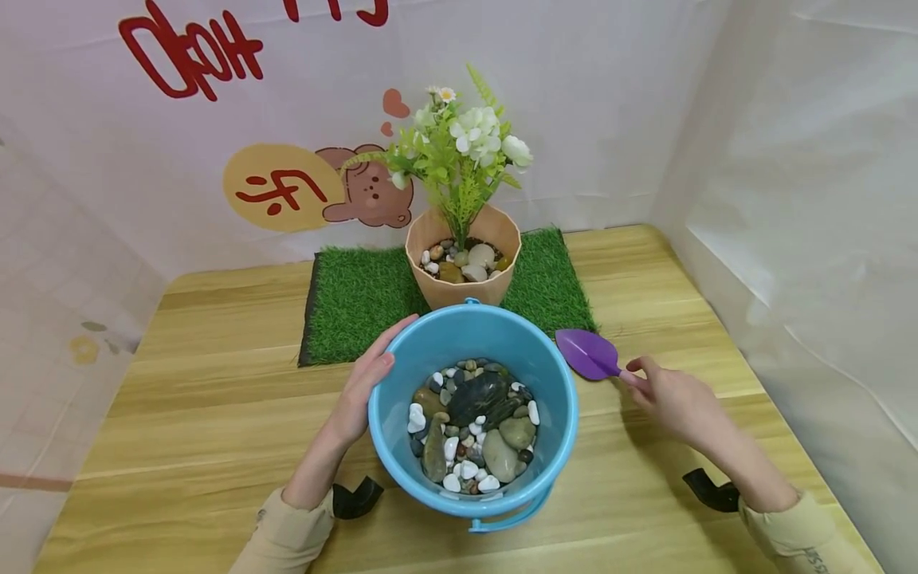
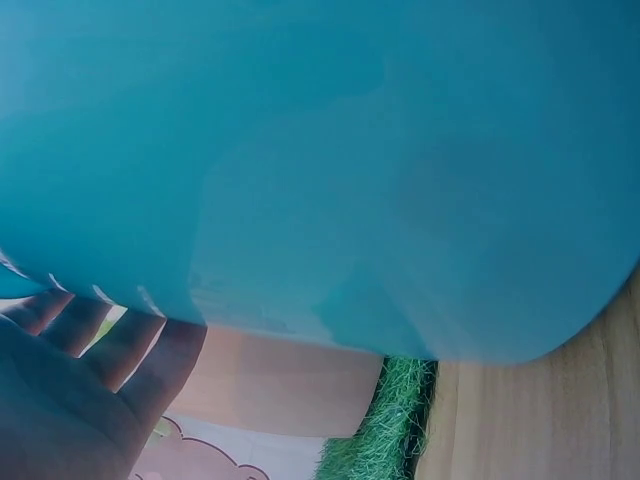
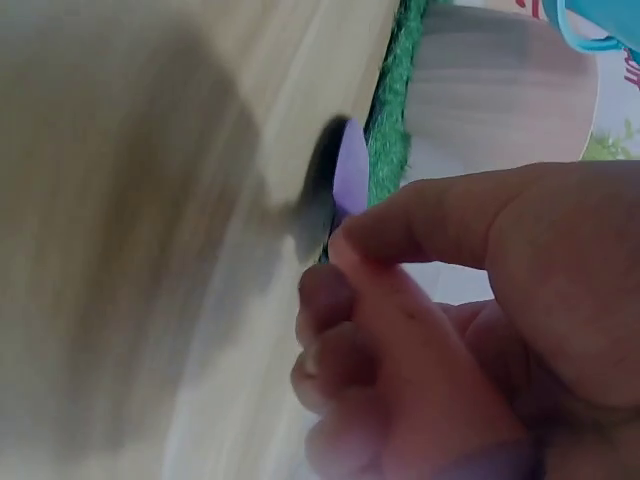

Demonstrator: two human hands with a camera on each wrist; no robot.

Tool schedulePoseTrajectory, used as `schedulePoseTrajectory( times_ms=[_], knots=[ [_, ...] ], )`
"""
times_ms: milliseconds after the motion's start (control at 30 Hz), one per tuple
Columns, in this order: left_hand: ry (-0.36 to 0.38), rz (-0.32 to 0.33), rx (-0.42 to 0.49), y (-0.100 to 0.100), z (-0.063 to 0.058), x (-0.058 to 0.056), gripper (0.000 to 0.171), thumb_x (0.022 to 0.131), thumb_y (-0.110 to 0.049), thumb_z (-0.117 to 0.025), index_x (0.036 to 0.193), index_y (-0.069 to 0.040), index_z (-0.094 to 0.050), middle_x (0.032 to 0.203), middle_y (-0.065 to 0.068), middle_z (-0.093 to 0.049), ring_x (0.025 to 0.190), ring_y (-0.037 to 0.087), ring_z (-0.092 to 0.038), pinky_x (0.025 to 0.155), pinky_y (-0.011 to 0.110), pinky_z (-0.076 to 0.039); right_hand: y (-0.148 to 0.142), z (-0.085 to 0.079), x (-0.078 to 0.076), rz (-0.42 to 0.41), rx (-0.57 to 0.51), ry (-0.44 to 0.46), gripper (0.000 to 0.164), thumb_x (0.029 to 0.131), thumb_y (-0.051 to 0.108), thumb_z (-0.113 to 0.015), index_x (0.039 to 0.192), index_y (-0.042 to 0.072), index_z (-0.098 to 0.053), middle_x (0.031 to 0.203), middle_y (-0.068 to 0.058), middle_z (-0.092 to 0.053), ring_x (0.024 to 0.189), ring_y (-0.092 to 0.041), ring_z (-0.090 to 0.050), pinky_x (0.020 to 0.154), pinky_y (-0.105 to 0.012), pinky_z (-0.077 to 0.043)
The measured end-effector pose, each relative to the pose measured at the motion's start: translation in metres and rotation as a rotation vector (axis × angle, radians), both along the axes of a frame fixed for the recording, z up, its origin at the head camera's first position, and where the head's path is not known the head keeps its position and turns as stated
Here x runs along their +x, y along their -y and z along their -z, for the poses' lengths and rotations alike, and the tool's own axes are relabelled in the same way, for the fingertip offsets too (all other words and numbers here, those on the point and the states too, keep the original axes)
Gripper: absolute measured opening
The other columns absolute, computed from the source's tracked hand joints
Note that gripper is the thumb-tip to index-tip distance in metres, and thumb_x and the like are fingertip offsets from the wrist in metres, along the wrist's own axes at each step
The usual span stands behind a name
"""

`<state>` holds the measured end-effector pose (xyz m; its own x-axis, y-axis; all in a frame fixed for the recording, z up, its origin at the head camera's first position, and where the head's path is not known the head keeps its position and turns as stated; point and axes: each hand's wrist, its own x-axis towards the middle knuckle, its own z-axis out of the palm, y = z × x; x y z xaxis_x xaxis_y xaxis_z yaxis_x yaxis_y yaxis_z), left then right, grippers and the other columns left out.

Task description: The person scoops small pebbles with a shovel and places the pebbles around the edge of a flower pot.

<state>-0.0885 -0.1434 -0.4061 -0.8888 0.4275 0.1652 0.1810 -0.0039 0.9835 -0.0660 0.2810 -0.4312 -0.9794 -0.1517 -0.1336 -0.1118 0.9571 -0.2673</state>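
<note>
A light blue bucket (image 1: 385,446) stands tilted toward me in the middle of the table, with several dark, grey and white stones (image 1: 476,399) inside. My left hand (image 1: 358,391) rests against its left side near the rim; in the left wrist view, spread, fairly straight fingers (image 2: 130,345) touch the outer wall (image 2: 300,180). To the bucket's right, my right hand (image 1: 677,402) grips the pink handle (image 3: 420,370) of a small garden trowel with a purple blade (image 1: 588,353). The blade reaches close over the table, its tip near the bucket.
Behind the bucket, a peach flowerpot (image 1: 466,295) with white flowers (image 1: 476,131) and stones stands on a green artificial grass mat (image 1: 358,295). A printed cloth (image 1: 574,104) hangs behind the wooden table (image 1: 215,383). The bucket's handle (image 1: 509,522) hangs at its front.
</note>
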Motion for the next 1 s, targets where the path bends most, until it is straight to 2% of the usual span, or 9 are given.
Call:
schedulePoseTrajectory(
  times_ms=[167, 367, 467, 667, 900, 1000],
  knots=[
    [0.001, -0.009, -0.001, -0.001, -0.001, 0.000, 0.050, 0.100, -0.024, -0.027, 0.150, -0.023, -0.029, 0.149, 0.014, -0.040, 0.127, 0.016, -0.053, 0.098, 0.044, -0.049, 0.011, 0.005, 0.010, -0.007, -0.026, 0.030, 0.035, 0.090, 0.017, -0.059, 0.119, 0.000, -0.053, 0.059, 0.000, -0.051, 0.049, -0.012, -0.043, 0.044, -0.025, -0.035],
    [0.012, -0.013, 0.003, -0.001, -0.001, 0.001, 0.050, 0.100, -0.024, -0.027, 0.150, -0.023, -0.029, 0.149, 0.015, -0.040, 0.127, 0.024, -0.052, 0.098, 0.050, -0.048, 0.024, 0.010, 0.016, -0.018, -0.004, -0.040, 0.013, 0.088, 0.017, -0.061, 0.090, 0.005, -0.057, 0.055, 0.002, -0.045, 0.048, -0.012, -0.041, 0.043, -0.025, -0.032],
    [0.017, -0.006, 0.006, -0.002, 0.000, 0.001, 0.050, 0.100, -0.024, -0.027, 0.150, -0.022, -0.028, 0.149, 0.016, -0.039, 0.128, 0.028, -0.051, 0.098, 0.051, -0.048, 0.029, 0.011, 0.018, -0.009, 0.007, -0.061, 0.016, 0.087, 0.018, -0.063, 0.080, 0.007, -0.054, 0.055, 0.002, -0.043, 0.049, -0.013, -0.040, 0.045, -0.026, -0.032],
    [0.010, -0.019, 0.003, -0.003, 0.001, 0.001, 0.050, 0.100, -0.024, -0.027, 0.150, -0.021, -0.030, 0.149, 0.016, -0.040, 0.127, 0.024, -0.052, 0.098, 0.049, -0.048, 0.037, 0.011, 0.023, -0.019, 0.008, -0.023, 0.023, 0.082, 0.022, -0.069, 0.078, 0.008, -0.052, 0.057, 0.000, -0.043, 0.054, -0.015, -0.044, 0.050, -0.028, -0.038],
    [0.004, -0.018, 0.000, -0.002, 0.000, 0.002, 0.050, 0.100, -0.023, -0.027, 0.150, -0.022, -0.029, 0.149, 0.016, -0.040, 0.128, 0.030, -0.051, 0.098, 0.052, -0.048, 0.040, 0.010, 0.026, -0.025, -0.004, 0.037, 0.024, 0.085, 0.025, -0.068, 0.076, 0.012, -0.050, 0.058, 0.002, -0.047, 0.053, -0.012, -0.047, 0.051, -0.026, -0.040],
    [-0.001, -0.022, -0.012, 0.000, -0.001, 0.002, 0.050, 0.100, -0.024, -0.027, 0.150, -0.021, -0.030, 0.148, 0.016, -0.041, 0.126, 0.026, -0.053, 0.097, 0.050, -0.049, 0.039, 0.010, 0.025, -0.030, -0.009, 0.055, 0.022, 0.086, 0.028, -0.066, 0.083, 0.010, -0.054, 0.059, 0.002, -0.049, 0.055, -0.011, -0.049, 0.053, -0.027, -0.044]
  ],
)
